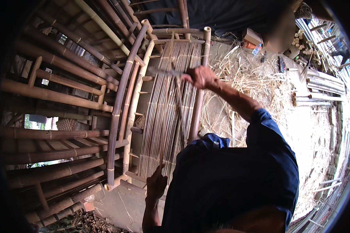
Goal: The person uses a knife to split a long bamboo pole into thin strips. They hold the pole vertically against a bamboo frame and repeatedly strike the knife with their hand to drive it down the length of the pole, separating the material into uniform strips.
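Note:
My right hand (202, 77) is closed around the handle of a knife (168, 72), whose grey blade points left and looks slightly blurred. The blade lies across a long, thin bamboo strip (166, 103); I cannot tell whether it touches it. The strip's near end is in my closed left hand (157, 181), and it stretches away from me above the slats. Beneath both hands is a bamboo bench frame (133, 105) with a seat of narrow split-bamboo slats (153, 128). Another loose strip (180, 101) lies slantwise on the slats.
Bamboo frames (58, 134) crowd the left side. Pale shavings (237, 73) litter the ground at right, with a plastic bottle (256, 49) and a cardboard box (252, 37) behind them. Bamboo poles (319, 87) lie at far right. Short cut pieces (90, 223) are heaped at lower left.

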A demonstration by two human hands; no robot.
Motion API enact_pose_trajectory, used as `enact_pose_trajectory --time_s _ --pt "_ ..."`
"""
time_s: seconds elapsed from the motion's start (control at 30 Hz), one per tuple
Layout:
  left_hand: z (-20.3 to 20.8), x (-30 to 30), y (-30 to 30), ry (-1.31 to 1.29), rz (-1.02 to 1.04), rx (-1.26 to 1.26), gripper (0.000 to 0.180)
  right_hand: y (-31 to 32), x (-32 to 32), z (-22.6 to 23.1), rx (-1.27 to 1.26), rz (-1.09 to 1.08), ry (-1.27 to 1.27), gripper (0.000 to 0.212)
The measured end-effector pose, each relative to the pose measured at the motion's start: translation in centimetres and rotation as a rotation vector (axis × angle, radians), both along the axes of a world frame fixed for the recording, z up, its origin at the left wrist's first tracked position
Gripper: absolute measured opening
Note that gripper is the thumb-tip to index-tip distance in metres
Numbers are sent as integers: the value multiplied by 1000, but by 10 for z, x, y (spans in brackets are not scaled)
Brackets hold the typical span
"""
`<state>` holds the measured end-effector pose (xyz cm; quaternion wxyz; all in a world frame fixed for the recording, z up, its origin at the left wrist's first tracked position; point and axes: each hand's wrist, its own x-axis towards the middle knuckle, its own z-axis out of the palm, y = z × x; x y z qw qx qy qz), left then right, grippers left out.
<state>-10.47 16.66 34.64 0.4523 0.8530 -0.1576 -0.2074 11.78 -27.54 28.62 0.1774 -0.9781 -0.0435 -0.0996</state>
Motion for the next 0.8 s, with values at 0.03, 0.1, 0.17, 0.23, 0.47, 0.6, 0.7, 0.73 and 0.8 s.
enact_pose_trajectory --time_s 0.03,0.1,0.17,0.23,0.47,0.6,0.7,0.73,0.8 --pt "0 -2 4 41 3 -4 55 -9 -1 15 42 -80 102 82" --pt "1 0 2 60 6 30 55 -36 15 31 79 -174 167 83" --pt "11 -3 1 39 -4 98 52 -51 24 33 150 -171 12 83" --pt "14 -10 10 43 -12 127 50 -70 39 31 202 -228 -14 85" --pt "10 -36 54 211 193 -163 38 -163 61 38 255 -717 -19 78" --pt "17 16 -2 325 305 -209 32 -103 46 42 560 -581 -67 89" --pt "-4 74 -33 -24 34 59 38 -28 11 32 680 -373 -5 86" --pt "-2 87 -55 -92 40 12 41 0 2 26 731 -358 70 83" --pt "-17 107 -75 -17 133 -160 48 47 -20 9 642 -233 221 77"
